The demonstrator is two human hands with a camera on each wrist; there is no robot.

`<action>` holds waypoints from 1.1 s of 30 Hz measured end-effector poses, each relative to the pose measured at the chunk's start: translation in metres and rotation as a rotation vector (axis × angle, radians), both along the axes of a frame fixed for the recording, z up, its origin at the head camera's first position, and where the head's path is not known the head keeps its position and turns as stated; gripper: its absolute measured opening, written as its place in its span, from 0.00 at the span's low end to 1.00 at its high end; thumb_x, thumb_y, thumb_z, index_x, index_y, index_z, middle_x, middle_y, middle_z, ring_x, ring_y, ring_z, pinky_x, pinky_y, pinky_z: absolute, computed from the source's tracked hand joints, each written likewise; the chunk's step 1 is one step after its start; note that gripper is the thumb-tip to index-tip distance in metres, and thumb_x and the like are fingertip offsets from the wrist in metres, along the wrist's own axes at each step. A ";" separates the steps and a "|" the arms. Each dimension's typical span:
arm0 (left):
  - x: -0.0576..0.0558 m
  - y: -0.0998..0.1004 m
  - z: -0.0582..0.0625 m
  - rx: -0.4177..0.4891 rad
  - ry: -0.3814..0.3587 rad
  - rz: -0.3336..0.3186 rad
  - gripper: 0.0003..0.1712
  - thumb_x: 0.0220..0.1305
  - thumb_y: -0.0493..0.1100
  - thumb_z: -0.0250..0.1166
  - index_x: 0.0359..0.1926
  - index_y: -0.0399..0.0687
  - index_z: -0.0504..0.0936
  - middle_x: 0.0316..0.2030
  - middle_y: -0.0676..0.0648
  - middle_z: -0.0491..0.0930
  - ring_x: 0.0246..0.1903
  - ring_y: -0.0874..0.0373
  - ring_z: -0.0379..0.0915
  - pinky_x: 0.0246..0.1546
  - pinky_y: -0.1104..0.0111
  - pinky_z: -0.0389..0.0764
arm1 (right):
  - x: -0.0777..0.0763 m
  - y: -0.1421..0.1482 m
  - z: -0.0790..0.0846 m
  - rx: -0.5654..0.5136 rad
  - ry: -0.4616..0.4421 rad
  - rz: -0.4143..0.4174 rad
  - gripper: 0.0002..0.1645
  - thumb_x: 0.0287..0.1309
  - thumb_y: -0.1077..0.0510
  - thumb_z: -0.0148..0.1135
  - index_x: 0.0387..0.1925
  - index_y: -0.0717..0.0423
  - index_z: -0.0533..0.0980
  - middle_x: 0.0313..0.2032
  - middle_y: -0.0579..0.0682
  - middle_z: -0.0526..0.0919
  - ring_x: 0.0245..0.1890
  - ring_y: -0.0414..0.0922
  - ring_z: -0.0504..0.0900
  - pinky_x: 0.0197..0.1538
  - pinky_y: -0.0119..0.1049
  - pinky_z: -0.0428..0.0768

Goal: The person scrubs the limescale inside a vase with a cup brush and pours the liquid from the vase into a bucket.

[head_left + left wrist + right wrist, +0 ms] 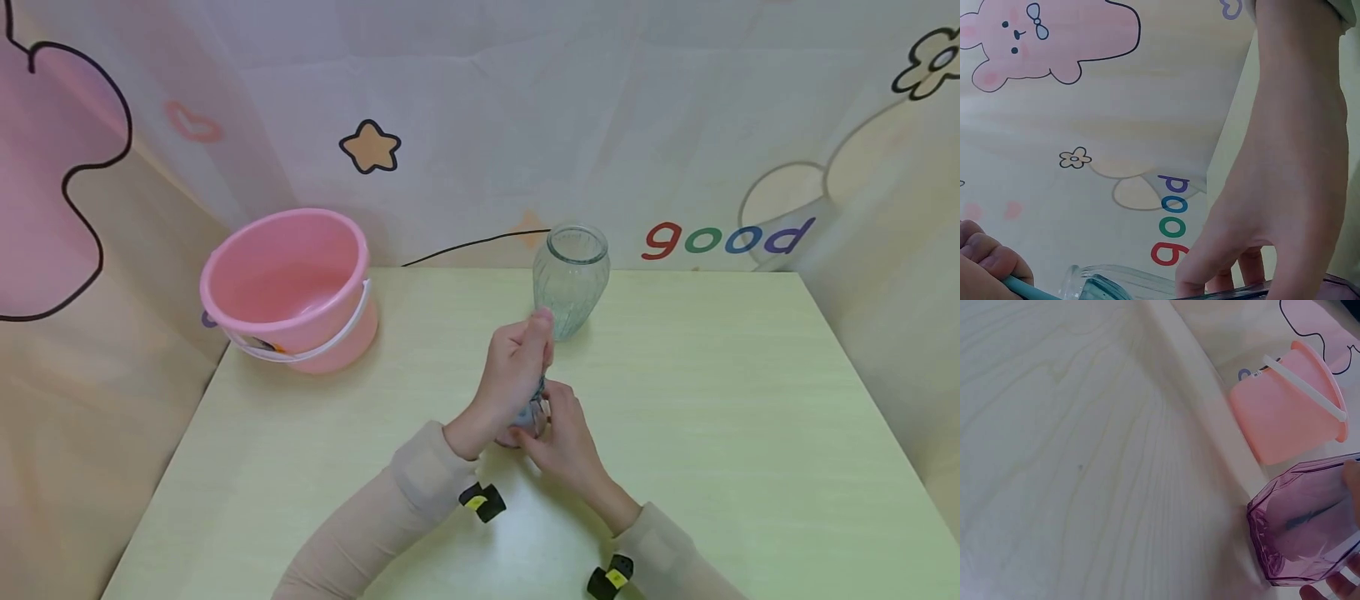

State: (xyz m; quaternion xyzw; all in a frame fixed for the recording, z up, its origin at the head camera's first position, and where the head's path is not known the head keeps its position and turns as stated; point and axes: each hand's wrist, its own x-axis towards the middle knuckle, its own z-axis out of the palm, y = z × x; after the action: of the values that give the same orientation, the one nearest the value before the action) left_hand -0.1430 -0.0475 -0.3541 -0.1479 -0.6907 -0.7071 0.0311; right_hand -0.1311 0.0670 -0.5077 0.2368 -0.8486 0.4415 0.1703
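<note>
My left hand (513, 371) makes a fist with the thumb on top, around a slim teal handle (1032, 290) that shows below its fingers in the left wrist view. Just below it, my right hand (567, 442) grips a see-through purple faceted glass vessel (1297, 550) around its side, thumb and fingers apart. A thin dark streak shows through the vessel's wall in the right wrist view. Much of the vessel is hidden behind my hands in the head view. A clear glass vase (572, 287) stands upright right behind my left hand.
A pink bucket (330, 354) with a white handle stands at the back left of the pale wooden table (750, 400). Printed cloth (465, 125) hangs behind the table and at both sides.
</note>
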 end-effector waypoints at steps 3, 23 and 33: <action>-0.006 0.000 -0.009 -0.002 -0.010 0.009 0.28 0.67 0.49 0.45 0.12 0.39 0.63 0.09 0.51 0.58 0.13 0.56 0.53 0.15 0.69 0.54 | 0.000 0.000 -0.001 0.005 0.006 -0.012 0.39 0.38 0.56 0.70 0.54 0.58 0.63 0.49 0.53 0.69 0.48 0.48 0.65 0.48 0.47 0.68; -0.018 -0.005 0.012 0.050 0.091 0.007 0.31 0.69 0.56 0.43 0.12 0.43 0.60 0.10 0.46 0.56 0.12 0.50 0.52 0.16 0.67 0.56 | 0.004 -0.007 0.006 0.053 -0.101 -0.104 0.42 0.37 0.52 0.72 0.54 0.56 0.61 0.46 0.55 0.67 0.44 0.48 0.65 0.39 0.43 0.70; -0.014 0.000 -0.009 0.035 0.014 -0.008 0.31 0.68 0.56 0.44 0.13 0.42 0.61 0.11 0.47 0.58 0.14 0.52 0.53 0.17 0.68 0.57 | 0.003 -0.006 0.002 0.014 -0.032 -0.084 0.42 0.36 0.52 0.72 0.53 0.58 0.62 0.45 0.57 0.68 0.44 0.50 0.66 0.43 0.46 0.69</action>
State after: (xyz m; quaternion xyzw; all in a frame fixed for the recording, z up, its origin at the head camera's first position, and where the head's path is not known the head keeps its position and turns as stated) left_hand -0.1572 -0.0472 -0.3632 -0.1553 -0.6775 -0.7180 0.0356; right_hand -0.1285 0.0609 -0.5061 0.1950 -0.8635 0.4315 0.1734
